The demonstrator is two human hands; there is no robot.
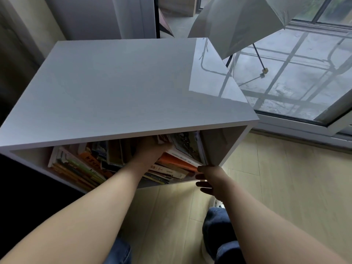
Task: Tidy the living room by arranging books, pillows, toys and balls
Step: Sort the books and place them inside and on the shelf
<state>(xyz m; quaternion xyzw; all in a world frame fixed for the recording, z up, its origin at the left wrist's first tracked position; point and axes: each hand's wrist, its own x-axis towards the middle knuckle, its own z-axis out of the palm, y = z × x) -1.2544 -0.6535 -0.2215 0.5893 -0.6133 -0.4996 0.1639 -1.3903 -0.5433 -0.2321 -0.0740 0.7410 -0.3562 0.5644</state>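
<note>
Books [171,169] are packed into the single open compartment of a white cabinet [123,88], and both of the person's bare arms stretch towards them. Nearest the camera are knees in blue jeans [219,225] above a pale tiled floor [285,178]. Beyond them, the right hand [210,181] sits at the compartment's lower right front corner. Its thumb is against the end of an orange book [177,162] and its bent fingers are by the bottom board's front edge; whether it actually clasps anything cannot be told. The left hand [150,149] reaches deeper, into the gap between a left group of books leaning one way and a right stack tilted against the side wall. Its fingers are hidden under the cabinet top and among the covers, so its grip cannot be told either. The cabinet's glossy top reflects the window bars. Behind its right corner an open pale umbrella [238,21] stands beyond the glass, outside a sliding window frame [304,128], and a grey curtain [95,16] hangs at the back left.
</note>
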